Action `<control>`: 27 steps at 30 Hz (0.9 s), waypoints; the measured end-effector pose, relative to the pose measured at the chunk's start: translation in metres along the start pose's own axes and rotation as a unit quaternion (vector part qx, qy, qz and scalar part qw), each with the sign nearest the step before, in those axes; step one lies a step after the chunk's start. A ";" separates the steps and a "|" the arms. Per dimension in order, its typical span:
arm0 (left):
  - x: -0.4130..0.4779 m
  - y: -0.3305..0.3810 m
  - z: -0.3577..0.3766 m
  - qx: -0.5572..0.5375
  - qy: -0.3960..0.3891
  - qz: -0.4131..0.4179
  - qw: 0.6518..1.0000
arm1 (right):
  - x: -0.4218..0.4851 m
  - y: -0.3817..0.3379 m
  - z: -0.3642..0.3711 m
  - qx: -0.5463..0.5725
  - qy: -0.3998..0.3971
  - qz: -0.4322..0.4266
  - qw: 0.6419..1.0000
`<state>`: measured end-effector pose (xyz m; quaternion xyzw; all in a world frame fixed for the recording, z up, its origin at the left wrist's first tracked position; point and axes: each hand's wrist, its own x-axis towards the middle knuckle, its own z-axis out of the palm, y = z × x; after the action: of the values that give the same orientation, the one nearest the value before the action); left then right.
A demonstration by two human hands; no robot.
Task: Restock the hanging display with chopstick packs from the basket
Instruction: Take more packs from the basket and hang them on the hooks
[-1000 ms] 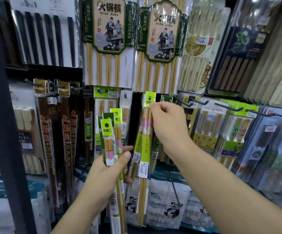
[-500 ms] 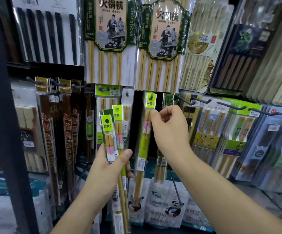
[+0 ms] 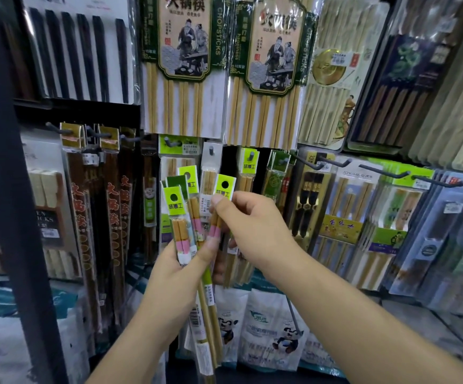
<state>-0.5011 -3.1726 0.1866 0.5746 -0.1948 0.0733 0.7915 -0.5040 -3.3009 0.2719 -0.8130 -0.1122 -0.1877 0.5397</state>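
Note:
My left hand [image 3: 177, 275] grips a fan of slim chopstick packs [image 3: 182, 217] with lime-green header cards, held upright in front of the display. My right hand [image 3: 249, 228] pinches the rightmost pack of that fan [image 3: 223, 192] just below its green header. A matching pack [image 3: 249, 169] hangs on a peg [image 3: 251, 156] just above and behind my right hand. The basket is out of view.
Large bamboo chopstick packs [image 3: 183, 65] hang above. Dark lacquered packs [image 3: 108, 203] hang at the left behind a black upright post [image 3: 9, 162]. Bare peg tips [image 3: 335, 163] jut out at the right over more packs. Panda-printed bags [image 3: 269, 331] sit below.
My right hand let go of the pack now hanging on the peg, moved down and left, and took hold of another pack in the left hand's bunch.

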 end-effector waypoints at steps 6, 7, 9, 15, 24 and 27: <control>0.001 0.002 0.002 -0.046 0.004 -0.018 0.999 | -0.006 0.005 0.000 0.027 -0.015 -0.011 0.999; 0.000 0.001 0.002 -0.051 0.003 -0.027 0.998 | -0.006 0.005 -0.002 0.036 -0.005 -0.013 0.999; 0.000 0.000 0.001 -0.050 0.020 -0.044 0.998 | -0.002 0.002 -0.007 0.057 0.032 -0.017 0.998; 0.000 -0.002 -0.003 -0.006 0.015 -0.041 0.999 | 0.017 -0.009 -0.025 0.044 0.107 -0.026 0.993; -0.003 0.000 -0.002 0.050 -0.020 -0.008 0.999 | 0.027 -0.011 -0.021 0.041 0.116 0.007 0.992; -0.004 0.000 -0.002 0.058 -0.029 -0.008 0.998 | 0.027 -0.009 -0.022 0.043 0.125 0.015 0.991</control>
<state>-0.5040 -3.1701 0.1850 0.6232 -0.2087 0.0617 0.7512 -0.4868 -3.3180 0.2980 -0.7605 -0.0394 -0.2747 0.5870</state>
